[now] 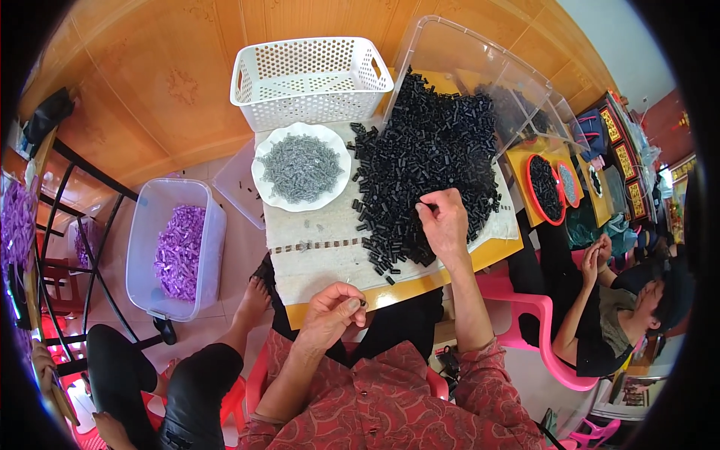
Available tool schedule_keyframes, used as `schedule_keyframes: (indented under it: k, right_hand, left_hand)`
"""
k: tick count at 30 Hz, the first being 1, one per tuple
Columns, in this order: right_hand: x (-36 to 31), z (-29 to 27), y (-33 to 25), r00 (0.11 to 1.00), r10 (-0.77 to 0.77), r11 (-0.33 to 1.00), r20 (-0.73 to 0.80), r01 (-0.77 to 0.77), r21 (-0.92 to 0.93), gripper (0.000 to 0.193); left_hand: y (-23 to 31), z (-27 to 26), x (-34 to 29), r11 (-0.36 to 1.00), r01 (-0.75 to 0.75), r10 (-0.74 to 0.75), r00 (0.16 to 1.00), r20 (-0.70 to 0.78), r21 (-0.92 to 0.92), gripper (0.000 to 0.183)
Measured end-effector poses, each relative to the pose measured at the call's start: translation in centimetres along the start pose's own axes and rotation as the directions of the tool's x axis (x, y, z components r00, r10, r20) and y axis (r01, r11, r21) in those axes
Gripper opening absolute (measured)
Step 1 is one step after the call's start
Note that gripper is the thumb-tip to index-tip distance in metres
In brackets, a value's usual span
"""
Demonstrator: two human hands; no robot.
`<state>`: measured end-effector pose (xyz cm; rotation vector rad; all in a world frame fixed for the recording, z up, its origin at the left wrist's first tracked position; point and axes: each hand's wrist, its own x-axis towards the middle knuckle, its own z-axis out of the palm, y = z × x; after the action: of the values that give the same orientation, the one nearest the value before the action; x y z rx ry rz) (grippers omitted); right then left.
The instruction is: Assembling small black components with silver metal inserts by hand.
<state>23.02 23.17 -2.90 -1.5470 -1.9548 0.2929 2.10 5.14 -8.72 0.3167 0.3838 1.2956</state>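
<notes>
A large heap of small black tube-shaped plastic pieces [435,142] covers the right part of the cloth-topped table. Over its near side is my right hand [446,225], thumb and forefinger brought together; whatever they pinch is too small to make out. My left hand [330,319] is closed just off the table's front edge. Between its thumb and fingers the dark end of a small black piece [363,303] shows. A white wavy-rimmed plate [265,192] heaped with small clear-grey pieces [301,168] stands left of the black heap.
A white perforated basket [315,112] stands at the back, beside a tipped clear plastic bin [480,56]. On the floor at left, a translucent tub [139,262] holds purple pieces. People sit on both sides; the right one's hands [596,255] are near a red-rimmed tray [559,219].
</notes>
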Motion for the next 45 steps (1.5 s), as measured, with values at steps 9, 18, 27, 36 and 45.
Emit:
schedule_keyframes:
  k: [9,18,27,36,45]
  right_hand:
    - [-6.5,-2.0,-3.2,0.874,0.188,0.405,0.449,-0.485,0.775,0.018]
    - [-11.0,-2.0,-6.7,0.855,0.060,0.258,0.514,-0.511,0.820,0.015]
    - [-12.3,-2.3,-8.5,0.874,0.019,0.344,0.486,-0.463,0.817,0.015]
    - [-12.9,-1.9,-8.6,0.890,-0.018,0.365,0.456,-0.418,0.832,0.014]
    - [-13.1,-2.2,-8.6,0.903,-0.071,0.349,0.424,-0.376,0.859,0.017]
  left_hand:
    - [-0.5,1.0,0.2,0.991,-0.076,0.071,0.996,-0.052,-0.111,0.015]
    - [-0.1,1.7,-0.5,0.987,-0.101,0.089,0.992,-0.093,-0.127,0.015]
    - [-0.3,2.1,-0.9,0.973,-0.148,0.139,0.988,-0.064,-0.174,0.020]
    - [-0.2,2.6,-1.1,0.977,-0.177,0.167,0.982,-0.088,-0.122,0.021]
    - [-0.2,2.8,-1.3,0.981,-0.165,0.156,0.984,-0.085,-0.106,0.023]
